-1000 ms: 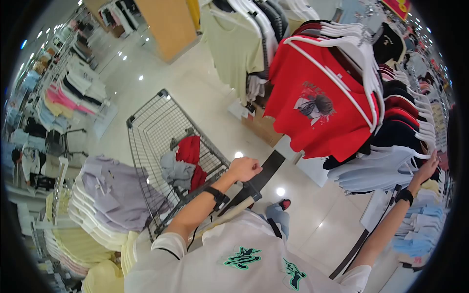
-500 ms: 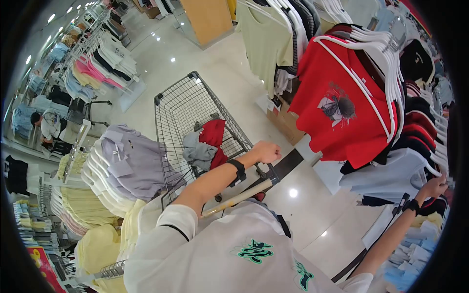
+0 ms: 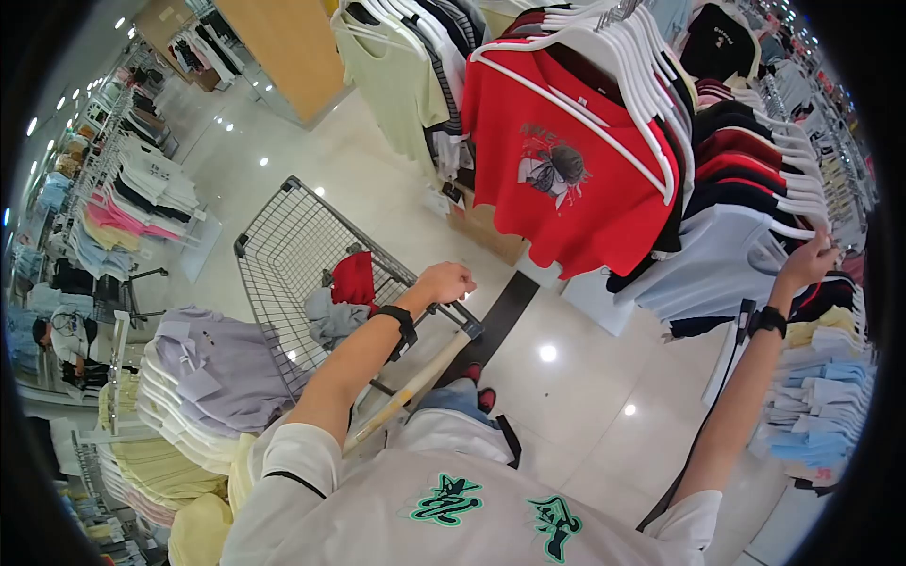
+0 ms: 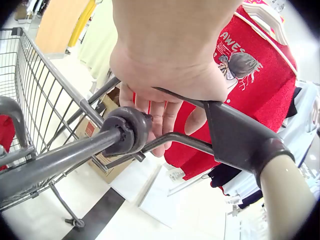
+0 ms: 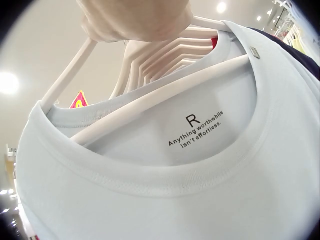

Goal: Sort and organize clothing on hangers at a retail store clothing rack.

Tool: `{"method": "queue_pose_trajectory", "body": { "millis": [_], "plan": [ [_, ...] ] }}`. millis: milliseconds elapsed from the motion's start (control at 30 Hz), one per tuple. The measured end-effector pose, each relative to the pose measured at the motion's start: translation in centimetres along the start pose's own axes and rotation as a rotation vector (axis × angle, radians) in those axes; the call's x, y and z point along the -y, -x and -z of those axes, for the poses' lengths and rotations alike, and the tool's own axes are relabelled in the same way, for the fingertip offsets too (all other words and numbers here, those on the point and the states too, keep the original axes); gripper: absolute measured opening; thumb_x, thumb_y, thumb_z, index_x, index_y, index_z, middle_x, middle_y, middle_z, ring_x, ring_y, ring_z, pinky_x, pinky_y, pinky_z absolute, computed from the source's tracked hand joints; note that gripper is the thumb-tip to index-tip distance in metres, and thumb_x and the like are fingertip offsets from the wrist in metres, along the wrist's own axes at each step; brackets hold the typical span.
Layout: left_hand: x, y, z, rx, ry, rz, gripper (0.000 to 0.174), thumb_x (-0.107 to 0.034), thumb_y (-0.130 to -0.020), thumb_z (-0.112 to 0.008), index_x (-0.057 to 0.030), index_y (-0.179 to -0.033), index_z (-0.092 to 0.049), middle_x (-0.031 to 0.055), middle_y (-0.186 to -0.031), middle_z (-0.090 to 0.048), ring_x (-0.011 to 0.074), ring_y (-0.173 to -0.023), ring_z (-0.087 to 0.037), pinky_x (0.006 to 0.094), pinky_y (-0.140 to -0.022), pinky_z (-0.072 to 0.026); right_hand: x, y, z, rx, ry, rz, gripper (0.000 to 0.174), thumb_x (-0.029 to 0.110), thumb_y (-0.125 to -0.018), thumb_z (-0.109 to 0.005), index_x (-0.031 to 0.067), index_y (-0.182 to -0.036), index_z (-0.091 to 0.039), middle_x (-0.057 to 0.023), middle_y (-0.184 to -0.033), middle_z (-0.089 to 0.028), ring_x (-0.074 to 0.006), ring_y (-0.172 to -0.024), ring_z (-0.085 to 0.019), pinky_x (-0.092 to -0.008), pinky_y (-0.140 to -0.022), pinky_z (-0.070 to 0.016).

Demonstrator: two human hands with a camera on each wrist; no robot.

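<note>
My right hand (image 3: pixel 807 261) grips a white hanger (image 5: pixel 165 92) near its top; on it hangs a light blue T-shirt (image 5: pixel 150 195) with black lettering inside the neck. In the head view this shirt (image 3: pixel 708 250) faces me at the front of a row. My left hand (image 4: pixel 167 75) rests over the grey frame of a shopping cart (image 4: pixel 50 170), beside the pale handle bar (image 4: pixel 285 195). Its fingers (image 4: pixel 157 117) hang down loosely behind the frame. In the cart basket lie a red garment (image 3: pixel 353 278) and a grey garment (image 3: pixel 332 319).
A red printed shirt (image 3: pixel 585 189) hangs on a white hanger ahead of me. Lilac shirts (image 3: pixel 222 368) and yellow garments (image 3: pixel 170 472) hang at the left. Folded-looking light blue clothes (image 3: pixel 816 406) are below my right hand. A person (image 3: pixel 68 340) is at the far left.
The head view has swung one way and back. Both of my shoes now show beside the cart handle. My right hand keeps hold of the hanger, and my left hand stays on the cart.
</note>
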State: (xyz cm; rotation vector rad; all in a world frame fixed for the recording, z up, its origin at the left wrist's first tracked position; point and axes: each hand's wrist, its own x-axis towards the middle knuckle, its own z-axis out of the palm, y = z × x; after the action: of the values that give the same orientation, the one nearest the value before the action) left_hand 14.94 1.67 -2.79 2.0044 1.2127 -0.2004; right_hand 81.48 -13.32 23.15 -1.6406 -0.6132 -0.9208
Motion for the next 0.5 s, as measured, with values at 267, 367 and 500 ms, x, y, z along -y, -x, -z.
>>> {"method": "queue_pose_trajectory", "body": {
  "millis": [267,367,500],
  "plan": [
    [0.9,-0.5,-0.6,-0.142,0.034,-0.045,0.031,-0.039,-0.087,-0.062,-0.0103,-0.093,-0.074,0.0042,-0.087,-0.076,0.0237,-0.086,-0.072,0.0381,-0.076,-0.0549,-1.3,-1.5,2.0,0.093,0.189,0.015,0.070,0.066,-0.092,-0.060,0.0004,-0.116,-0.066,-0.0241,-0.114,-0.070,-0.0429,-0.108,-0.065,-0.0472,-0.090,-0.0495],
    [0.7,1.0,-0.6,-0.258,0.264,-0.161,0.030,-0.040,-0.090,-0.064,-0.0122,-0.096,-0.074,0.0060,-0.090,-0.076,0.0244,-0.089,-0.073,0.0406,-0.078,-0.0554,-2.7,-2.3,1.6,0.113,0.238,-0.014,0.068,0.064,-0.093,-0.060,0.0005,-0.117,-0.066,-0.0246,-0.115,-0.070,-0.0417,-0.109,-0.065,-0.0466,-0.092,-0.0489],
    [5.2,5.1,5.4,-0.030,1.055,-0.359,0.029,-0.031,-0.102,-0.059,-0.0042,-0.094,-0.069,0.0060,-0.078,-0.071,0.0183,-0.077,-0.071,0.0326,-0.070,-0.0543,-6.4,-4.1,2.2,0.047,0.244,0.107,0.056,0.051,-0.099,-0.059,0.0011,-0.124,-0.067,-0.0250,-0.121,-0.068,-0.0408,-0.113,-0.064,-0.0460,-0.097,-0.0476]
  ]
}}
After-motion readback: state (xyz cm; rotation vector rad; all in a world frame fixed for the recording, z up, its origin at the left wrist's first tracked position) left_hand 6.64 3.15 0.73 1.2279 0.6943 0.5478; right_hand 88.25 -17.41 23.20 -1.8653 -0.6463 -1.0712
